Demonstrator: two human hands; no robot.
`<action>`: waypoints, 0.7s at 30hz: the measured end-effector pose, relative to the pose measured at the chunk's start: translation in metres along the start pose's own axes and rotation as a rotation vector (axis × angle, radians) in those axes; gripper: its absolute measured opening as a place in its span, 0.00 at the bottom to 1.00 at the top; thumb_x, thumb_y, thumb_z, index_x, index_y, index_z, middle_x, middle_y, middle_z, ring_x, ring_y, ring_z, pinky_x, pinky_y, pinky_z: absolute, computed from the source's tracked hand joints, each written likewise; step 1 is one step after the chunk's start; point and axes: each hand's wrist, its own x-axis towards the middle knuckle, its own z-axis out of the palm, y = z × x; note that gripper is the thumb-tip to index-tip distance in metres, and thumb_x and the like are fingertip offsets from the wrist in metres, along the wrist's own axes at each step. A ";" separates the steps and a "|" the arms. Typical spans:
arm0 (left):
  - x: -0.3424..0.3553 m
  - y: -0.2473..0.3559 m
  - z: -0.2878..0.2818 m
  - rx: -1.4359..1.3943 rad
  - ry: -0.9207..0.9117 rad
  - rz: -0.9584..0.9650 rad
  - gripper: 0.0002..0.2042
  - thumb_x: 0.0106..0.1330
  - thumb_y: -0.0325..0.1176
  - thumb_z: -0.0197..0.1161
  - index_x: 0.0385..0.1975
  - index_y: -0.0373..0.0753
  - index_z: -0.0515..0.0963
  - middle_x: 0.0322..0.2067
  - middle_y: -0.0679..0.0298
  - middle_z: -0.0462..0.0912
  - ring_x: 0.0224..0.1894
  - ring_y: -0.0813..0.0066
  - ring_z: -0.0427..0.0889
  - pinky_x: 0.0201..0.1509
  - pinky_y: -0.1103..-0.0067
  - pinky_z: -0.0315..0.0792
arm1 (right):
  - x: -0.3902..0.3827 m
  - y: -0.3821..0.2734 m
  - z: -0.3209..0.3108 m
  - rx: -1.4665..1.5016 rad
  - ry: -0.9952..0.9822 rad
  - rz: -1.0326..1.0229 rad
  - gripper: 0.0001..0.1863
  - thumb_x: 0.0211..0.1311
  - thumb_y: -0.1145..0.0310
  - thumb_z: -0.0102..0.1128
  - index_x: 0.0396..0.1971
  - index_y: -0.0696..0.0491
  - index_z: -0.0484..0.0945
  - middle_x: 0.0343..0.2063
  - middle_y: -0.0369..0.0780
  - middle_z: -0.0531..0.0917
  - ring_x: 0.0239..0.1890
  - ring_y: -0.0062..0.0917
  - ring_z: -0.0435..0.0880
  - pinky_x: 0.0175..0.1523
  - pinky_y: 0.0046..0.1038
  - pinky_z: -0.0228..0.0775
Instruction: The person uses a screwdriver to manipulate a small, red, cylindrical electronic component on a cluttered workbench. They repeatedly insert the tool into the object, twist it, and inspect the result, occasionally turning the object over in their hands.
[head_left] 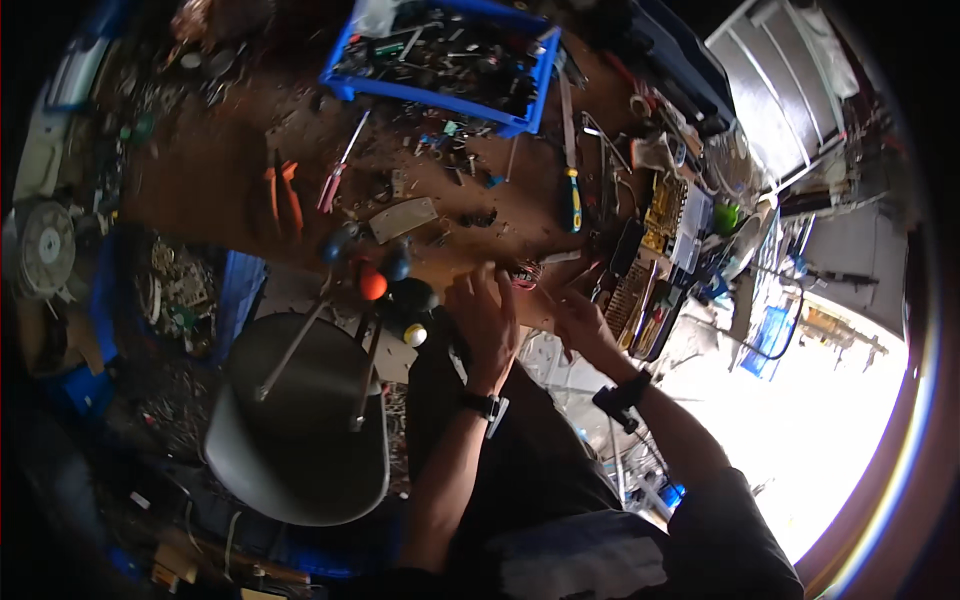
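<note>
Near the centre of the frame, a red wire bundle (526,275) sits by the surface's (200,195) edge, bunched, so its handling looks unfinished. Beside it, the left hand (486,305) curls loosely; the right hand (583,325) is part-bent. Blur hides any grip. Farther out, orange-handled pliers (291,195) lie upper left, a blue tray (430,101) at top.

No legible text, labels, brands, numbers or signs in the head view; any markings are too small, blurred or dark to read.
</note>
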 end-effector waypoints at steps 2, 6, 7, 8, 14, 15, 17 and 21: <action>0.011 0.002 0.013 0.263 0.021 0.181 0.16 0.78 0.41 0.61 0.58 0.39 0.78 0.48 0.53 0.79 0.52 0.50 0.76 0.60 0.54 0.67 | -0.009 0.017 0.023 0.097 0.111 -0.015 0.16 0.76 0.59 0.66 0.50 0.56 0.80 0.19 0.33 0.75 0.15 0.16 0.72 0.14 0.24 0.65; 0.009 -0.014 0.048 0.312 -0.056 0.552 0.17 0.74 0.45 0.68 0.54 0.42 0.79 0.47 0.60 0.83 0.51 0.53 0.79 0.60 0.55 0.66 | -0.015 0.047 0.043 0.386 0.141 -0.060 0.13 0.80 0.59 0.62 0.42 0.55 0.76 0.21 0.32 0.76 0.17 0.15 0.70 0.21 0.24 0.60; 0.008 -0.015 0.051 0.228 -0.121 0.471 0.17 0.72 0.46 0.70 0.52 0.42 0.79 0.46 0.60 0.83 0.50 0.54 0.79 0.59 0.56 0.66 | -0.012 0.054 0.047 0.391 0.161 -0.105 0.13 0.80 0.58 0.61 0.44 0.54 0.77 0.21 0.32 0.77 0.19 0.14 0.69 0.24 0.22 0.58; 0.007 -0.017 0.051 0.148 -0.186 0.387 0.18 0.71 0.47 0.71 0.50 0.42 0.80 0.44 0.60 0.83 0.49 0.55 0.80 0.58 0.56 0.66 | -0.018 0.061 0.047 0.359 0.173 -0.085 0.13 0.81 0.58 0.59 0.47 0.54 0.77 0.21 0.32 0.76 0.20 0.13 0.69 0.24 0.23 0.60; 0.024 -0.030 0.045 -0.035 -0.435 0.443 0.19 0.67 0.46 0.75 0.47 0.41 0.79 0.45 0.62 0.83 0.51 0.60 0.79 0.61 0.60 0.62 | -0.018 0.063 0.046 -0.160 0.490 -0.384 0.10 0.80 0.64 0.53 0.44 0.55 0.77 0.33 0.56 0.84 0.37 0.57 0.83 0.39 0.52 0.74; 0.022 -0.029 0.047 -0.021 -0.412 0.467 0.20 0.67 0.48 0.75 0.48 0.41 0.79 0.44 0.61 0.83 0.51 0.59 0.79 0.62 0.59 0.62 | -0.017 0.063 0.047 -0.175 0.487 -0.323 0.10 0.81 0.64 0.53 0.42 0.55 0.77 0.32 0.55 0.84 0.36 0.57 0.84 0.37 0.52 0.73; 0.019 -0.026 0.051 0.004 -0.362 0.512 0.21 0.68 0.51 0.73 0.49 0.41 0.79 0.43 0.60 0.83 0.51 0.55 0.79 0.63 0.57 0.62 | -0.016 0.065 0.052 -0.205 0.473 -0.202 0.10 0.81 0.65 0.53 0.39 0.54 0.75 0.29 0.54 0.83 0.33 0.56 0.84 0.35 0.53 0.72; 0.022 -0.036 0.056 -0.003 -0.377 0.594 0.22 0.70 0.51 0.71 0.52 0.40 0.77 0.47 0.59 0.82 0.53 0.58 0.79 0.67 0.57 0.57 | -0.006 0.067 0.042 -0.125 0.401 -0.267 0.12 0.80 0.64 0.55 0.35 0.55 0.75 0.22 0.53 0.81 0.28 0.56 0.81 0.30 0.52 0.67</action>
